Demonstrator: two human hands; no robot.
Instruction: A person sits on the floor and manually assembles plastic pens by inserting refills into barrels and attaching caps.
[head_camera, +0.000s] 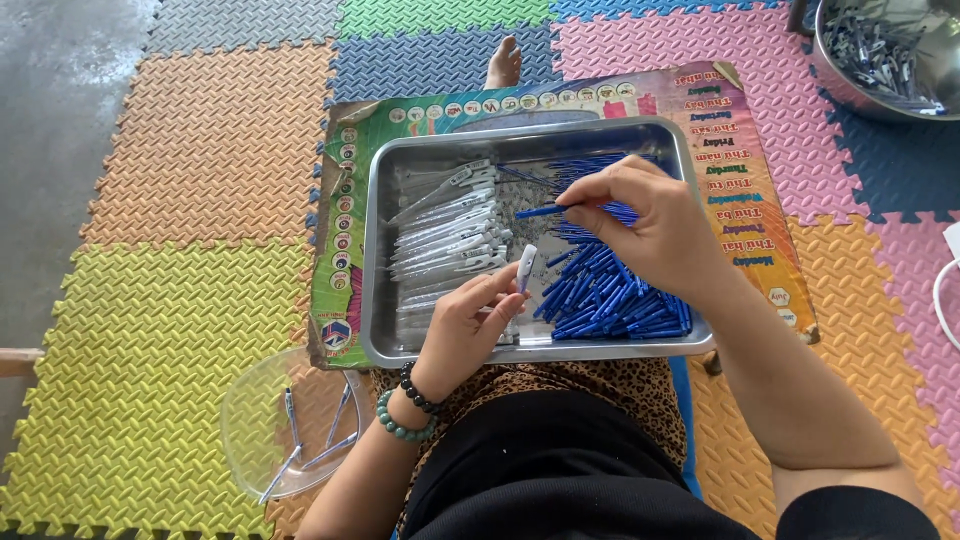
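A metal tray (378, 250) rests on a colourful printed board across my lap. Its left half holds a pile of white pen barrels with clips (445, 230); its right half holds a heap of blue pen refills (600, 290). My left hand (465, 325) pinches one white pen barrel (526, 268) upright over the tray's middle. My right hand (645, 215) holds a single blue refill (540, 211) by its end, level, pointing left above the blue heap. The two hands are a short way apart.
A clear plastic bowl (250, 420) with a few assembled pens lies on the foam floor mats at lower left. A metal basin (880, 60) of small metal parts stands at the top right. A bare foot (504, 63) shows beyond the board.
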